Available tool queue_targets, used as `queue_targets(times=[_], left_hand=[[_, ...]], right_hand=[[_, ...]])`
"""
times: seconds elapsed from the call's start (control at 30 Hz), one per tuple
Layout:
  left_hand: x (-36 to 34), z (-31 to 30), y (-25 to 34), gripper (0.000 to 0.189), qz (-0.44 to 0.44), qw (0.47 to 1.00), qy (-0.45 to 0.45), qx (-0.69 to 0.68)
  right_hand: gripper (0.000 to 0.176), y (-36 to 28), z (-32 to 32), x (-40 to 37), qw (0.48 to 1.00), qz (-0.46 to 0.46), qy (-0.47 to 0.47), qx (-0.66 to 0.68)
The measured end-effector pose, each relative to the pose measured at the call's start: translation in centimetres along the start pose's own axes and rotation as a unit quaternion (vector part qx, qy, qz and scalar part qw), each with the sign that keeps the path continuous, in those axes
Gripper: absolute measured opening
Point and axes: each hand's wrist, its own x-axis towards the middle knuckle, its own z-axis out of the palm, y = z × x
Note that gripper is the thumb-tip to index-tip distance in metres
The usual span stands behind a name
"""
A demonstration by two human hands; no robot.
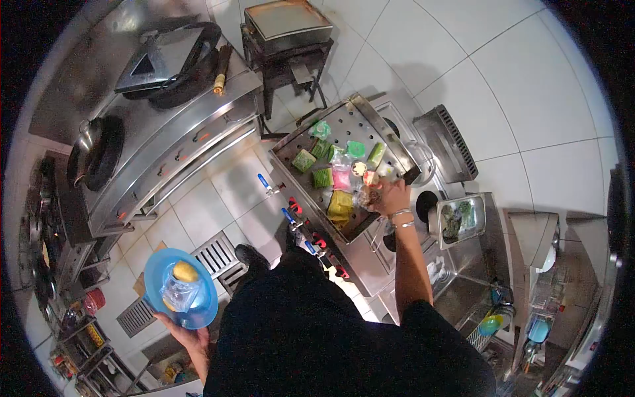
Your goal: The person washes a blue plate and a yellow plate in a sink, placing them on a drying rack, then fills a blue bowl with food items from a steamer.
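Observation:
My left hand (188, 336) grips the rim of a blue plastic bowl (153, 281), held out low on the left. Inside the bowl lie a yellow rounded food item (185, 271) and a clear plastic bag (178, 291). My right hand (395, 197) reaches over the perforated metal tray (291, 142), its fingers closed at a small clear plastic-wrapped packet (364, 197), partly hidden by the fingers. Around it in the tray are a yellow packet (340, 206), a pink packet (341, 177), green leaf-wrapped packets (323, 177) and a green plastic-wrapped item (356, 149).
A metal container of dark and green food (461, 220) stands right of the tray. Gas valves with blue handles (288, 216) line the stove's front edge. At left are a counter with a wok (96, 152) and a floor drain grate (217, 255). A low stand (288, 46) stands behind.

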Motion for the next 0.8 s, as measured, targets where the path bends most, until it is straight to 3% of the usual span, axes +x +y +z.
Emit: queue_targets(times=[0.03, 0.1, 0.13, 0.2, 0.27, 0.3, 0.33, 0.4, 0.43, 0.5, 0.53, 0.67, 0.8], left_hand=[[0.1, 0.1, 0.0, 0.086, 0.001, 1.0, -0.001, -0.002], [-0.1, 0.2, 0.0, 0.086, -0.011, 1.0, 0.003, -0.012], [0.0, 0.0, -0.1, 0.086, -0.011, 1.0, 0.004, -0.013], [0.4, -0.5, -0.3, 0.087, 0.002, 1.0, -0.015, -0.024], [0.3, -0.4, -0.3, 0.088, -0.001, 1.0, -0.014, -0.024], [0.1, -0.3, -0.3, 0.088, -0.004, 1.0, -0.012, -0.022], [-0.1, -0.2, -0.2, 0.088, -0.003, 1.0, -0.011, -0.023], [-0.4, 0.1, 0.0, 0.089, 0.002, 1.0, 0.026, 0.001], [-0.3, 0.0, 0.0, 0.089, 0.001, 1.0, 0.026, 0.002], [0.1, -0.4, -0.2, 0.089, -0.001, 1.0, 0.014, -0.002], [0.3, -0.6, -0.3, 0.089, 0.0, 1.0, 0.014, -0.004], [0.0, -0.3, -0.1, 0.089, 0.003, 1.0, 0.003, 0.007], [-0.2, -0.2, 0.1, 0.086, -0.003, 1.0, -0.011, -0.012]], right_hand=[[0.036, -0.2, 1.0, 0.3, 1.0, 0.0, 0.002, -0.001], [0.084, -1.4, 2.1, 0.6, 0.999, -0.002, 0.017, -0.05], [0.08, -1.6, 2.5, 0.7, 0.997, -0.004, -0.039, -0.061], [0.077, -2.4, 4.1, 0.9, 0.997, 0.014, -0.04, -0.065], [0.065, -2.1, 6.9, 0.8, 0.993, -0.008, 0.071, -0.098], [0.065, -2.5, 4.5, 0.6, 0.993, -0.01, 0.071, -0.098], [0.051, -2.5, 1.8, 0.4, 0.996, 0.024, 0.001, -0.08], [0.038, -1.0, 1.4, 1.7, 0.992, 0.055, -0.094, -0.067], [0.038, -0.6, 1.3, 2.1, 0.992, 0.056, -0.096, -0.067], [0.039, 0.0, 0.7, 2.7, 0.997, 0.054, 0.04, 0.025], [0.04, 1.0, 2.6, 3.5, 0.997, 0.028, 0.064, 0.011], [0.038, -0.6, 0.9, 4.5, 0.994, -0.019, 0.104, -0.032], [0.034, -1.4, 2.1, 5.5, 0.996, -0.007, 0.066, -0.053]])
